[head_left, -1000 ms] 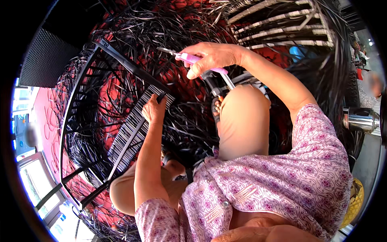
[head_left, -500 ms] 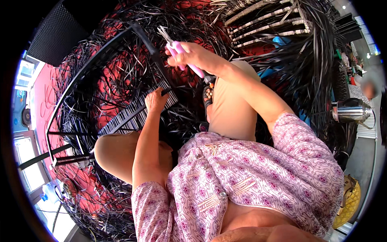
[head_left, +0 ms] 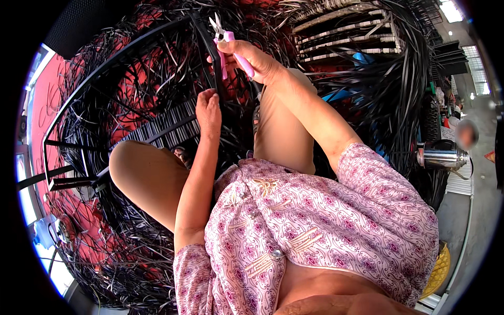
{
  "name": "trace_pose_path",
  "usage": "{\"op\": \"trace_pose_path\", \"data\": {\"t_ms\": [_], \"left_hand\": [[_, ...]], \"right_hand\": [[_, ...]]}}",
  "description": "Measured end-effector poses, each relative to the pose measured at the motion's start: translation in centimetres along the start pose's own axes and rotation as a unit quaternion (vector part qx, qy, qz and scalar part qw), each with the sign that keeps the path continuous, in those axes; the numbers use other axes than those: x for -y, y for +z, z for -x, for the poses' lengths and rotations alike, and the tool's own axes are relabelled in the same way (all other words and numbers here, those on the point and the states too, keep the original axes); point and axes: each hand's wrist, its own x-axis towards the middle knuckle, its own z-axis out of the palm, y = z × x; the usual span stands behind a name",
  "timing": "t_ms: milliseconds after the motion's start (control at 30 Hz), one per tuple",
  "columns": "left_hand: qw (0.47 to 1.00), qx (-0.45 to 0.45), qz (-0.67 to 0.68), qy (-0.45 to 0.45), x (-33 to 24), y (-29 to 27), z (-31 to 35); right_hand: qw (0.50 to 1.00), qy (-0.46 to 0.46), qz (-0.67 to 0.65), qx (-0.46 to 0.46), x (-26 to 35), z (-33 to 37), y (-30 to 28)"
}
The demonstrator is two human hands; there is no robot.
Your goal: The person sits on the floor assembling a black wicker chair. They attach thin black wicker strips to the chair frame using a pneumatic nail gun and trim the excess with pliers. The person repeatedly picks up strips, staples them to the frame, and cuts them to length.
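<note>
A black metal frame (head_left: 121, 50), partly woven with black plastic strips (head_left: 157, 128), leans in front of my knees. My left hand (head_left: 208, 110) pinches the strips at the woven edge, close to a frame bar. My right hand (head_left: 251, 62) is raised above it and grips pink-handled cutting pliers (head_left: 224, 44), their metal jaws pointing up beside the upper bar of the frame.
Loose black strips (head_left: 388, 89) lie heaped all around on a red floor (head_left: 39, 105). A second woven frame (head_left: 341, 31) stands at the top right. A metal flask (head_left: 438, 155) sits at the right, with a blurred person beyond it. A yellow object (head_left: 440, 268) lies at the lower right.
The view has tilted and the frame now sits higher and more to the left. My right hand has lifted the pliers up to the upper bar. My left hand stays on the woven strips.
</note>
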Motion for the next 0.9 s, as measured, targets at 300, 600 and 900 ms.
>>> {"op": "trace_pose_path", "data": {"t_ms": [300,600,900], "left_hand": [[0.965,-0.095,0.156,-0.19,-4.9,2.9,2.6],[0.968,0.014,0.206,-0.142,-8.6,2.5,4.7],[0.966,0.013,0.209,-0.149,-11.3,2.1,6.4]], "right_hand": [[0.999,0.0,-0.029,-0.02,-0.3,2.1,-1.1],[0.958,0.175,0.121,0.192,1.1,6.9,-5.7],[0.914,0.275,0.169,0.247,-1.3,4.6,-6.7]]}}
